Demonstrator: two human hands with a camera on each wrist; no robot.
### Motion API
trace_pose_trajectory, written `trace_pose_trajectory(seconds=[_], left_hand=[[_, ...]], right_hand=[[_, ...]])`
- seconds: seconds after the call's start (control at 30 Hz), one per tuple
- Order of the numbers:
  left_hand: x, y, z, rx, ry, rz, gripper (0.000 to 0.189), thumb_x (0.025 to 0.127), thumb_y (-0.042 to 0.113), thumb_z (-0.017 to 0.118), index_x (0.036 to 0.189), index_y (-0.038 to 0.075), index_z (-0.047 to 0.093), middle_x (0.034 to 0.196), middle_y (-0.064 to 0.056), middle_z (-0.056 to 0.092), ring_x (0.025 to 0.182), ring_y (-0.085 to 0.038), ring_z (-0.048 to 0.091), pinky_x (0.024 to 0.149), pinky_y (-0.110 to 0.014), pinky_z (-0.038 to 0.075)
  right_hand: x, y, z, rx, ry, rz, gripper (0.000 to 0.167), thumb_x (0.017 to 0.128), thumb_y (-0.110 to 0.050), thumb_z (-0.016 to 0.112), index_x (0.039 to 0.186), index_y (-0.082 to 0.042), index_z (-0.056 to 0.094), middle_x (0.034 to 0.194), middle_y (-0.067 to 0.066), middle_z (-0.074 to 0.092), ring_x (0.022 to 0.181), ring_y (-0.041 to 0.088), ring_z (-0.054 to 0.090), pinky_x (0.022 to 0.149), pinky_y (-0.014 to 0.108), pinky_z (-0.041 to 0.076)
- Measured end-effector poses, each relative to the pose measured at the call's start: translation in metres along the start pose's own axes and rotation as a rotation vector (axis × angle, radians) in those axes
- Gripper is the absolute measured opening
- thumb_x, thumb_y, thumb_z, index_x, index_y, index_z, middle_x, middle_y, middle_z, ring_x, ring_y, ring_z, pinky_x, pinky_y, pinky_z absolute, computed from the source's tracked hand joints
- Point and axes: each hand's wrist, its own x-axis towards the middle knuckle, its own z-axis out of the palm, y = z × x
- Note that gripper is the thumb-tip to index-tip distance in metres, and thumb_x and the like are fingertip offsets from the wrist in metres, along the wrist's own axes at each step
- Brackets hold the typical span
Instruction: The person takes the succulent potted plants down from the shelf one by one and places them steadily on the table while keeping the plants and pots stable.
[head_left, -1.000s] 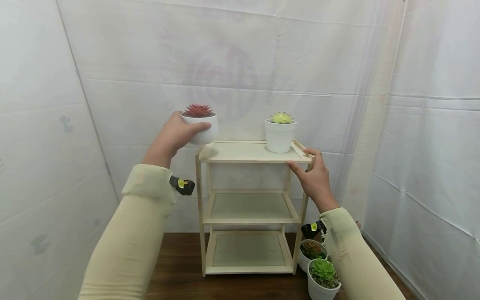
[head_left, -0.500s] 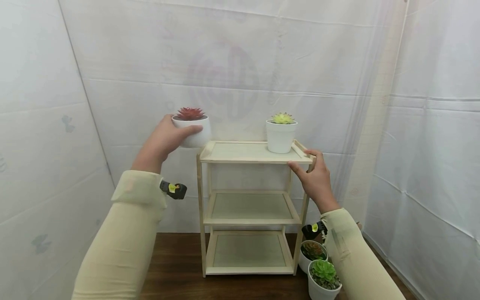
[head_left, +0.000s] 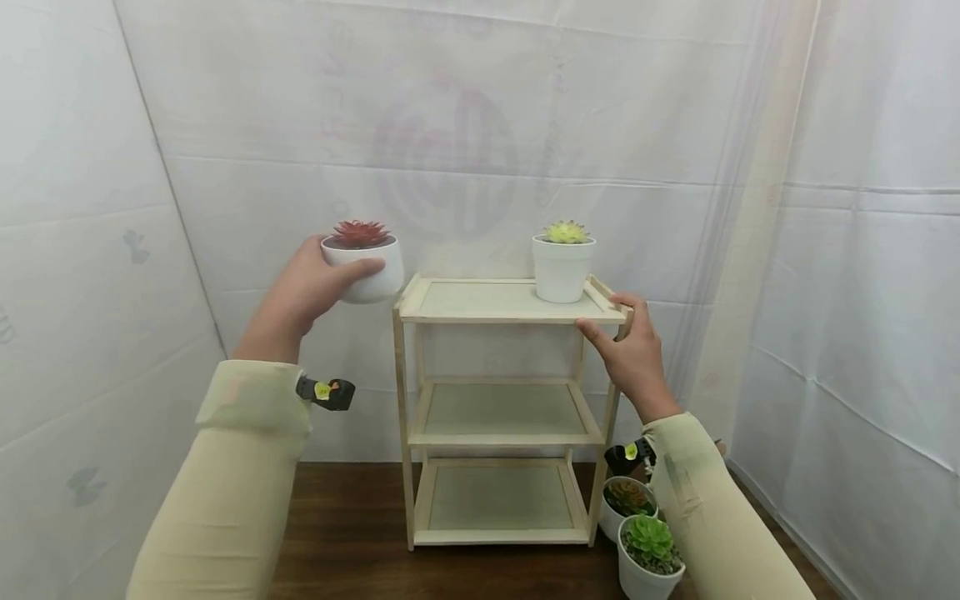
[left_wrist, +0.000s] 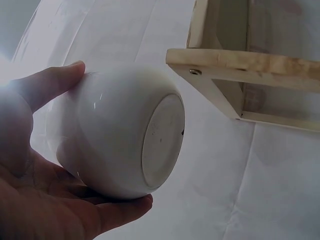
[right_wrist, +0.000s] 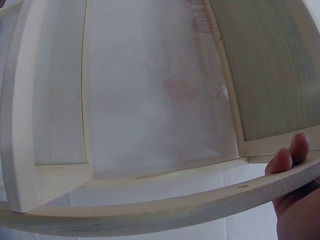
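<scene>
My left hand (head_left: 303,287) grips a round white pot (left_wrist: 115,130) with a red succulent (head_left: 360,234) in it. The pot is held in the air, left of the top of a pale wooden shelf rack (head_left: 498,318) and apart from it. In the left wrist view the thumb and fingers wrap the pot's sides and its base shows. My right hand (head_left: 633,358) holds the rack's upper right corner, thumb at the front edge and fingers at the side. On the top board, towards the right, stands a white pot (head_left: 562,271) with a yellow-green succulent (head_left: 566,232).
On the dark wooden table (head_left: 337,533), right of the rack, stand a white pot with a green succulent (head_left: 649,540) and, behind it, one with a reddish-green succulent (head_left: 628,497). White cloth walls (head_left: 247,192) enclose the back and sides.
My left hand has moved left and slightly down with the red succulent's pot, away from the rack. My right hand has stayed at the rack's corner.
</scene>
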Motion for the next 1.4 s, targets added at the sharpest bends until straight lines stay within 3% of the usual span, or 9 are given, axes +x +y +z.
trace_pose_trajectory(seconds=[0.77,1.03,1.4], left_hand=[[-0.019,-0.031,-0.005,0.002,0.012,-0.037,0.105,0.081,0.059,0.069,0.153,0.003,0.017,0.147,-0.018,0.039,0.126,-0.032,0.04,0.102,-0.05,0.037],[-0.025,-0.047,-0.001,0.075,0.021,-0.062,0.108,0.081,0.064,0.066,0.154,0.005,0.014,0.148,-0.021,0.037,0.125,-0.036,0.041,0.098,-0.052,0.039],[-0.031,-0.069,0.01,0.027,0.032,-0.035,0.097,0.083,0.056,0.069,0.15,0.002,0.024,0.144,-0.02,0.043,0.123,-0.034,0.043,0.094,-0.047,0.04]], right_hand=[[-0.001,-0.005,-0.006,0.005,0.016,0.0,0.075,0.082,-0.063,0.065,0.141,-0.025,0.037,0.069,0.008,0.047,0.055,0.023,0.049,0.052,0.034,0.044],[-0.002,-0.005,-0.007,-0.001,0.005,0.001,0.076,0.083,-0.062,0.064,0.142,-0.024,0.036,0.068,0.009,0.046,0.054,0.023,0.048,0.052,0.034,0.044],[-0.004,-0.001,-0.006,-0.004,0.011,0.004,0.075,0.083,-0.061,0.065,0.141,-0.023,0.036,0.068,0.007,0.046,0.054,0.021,0.048,0.053,0.033,0.044]])
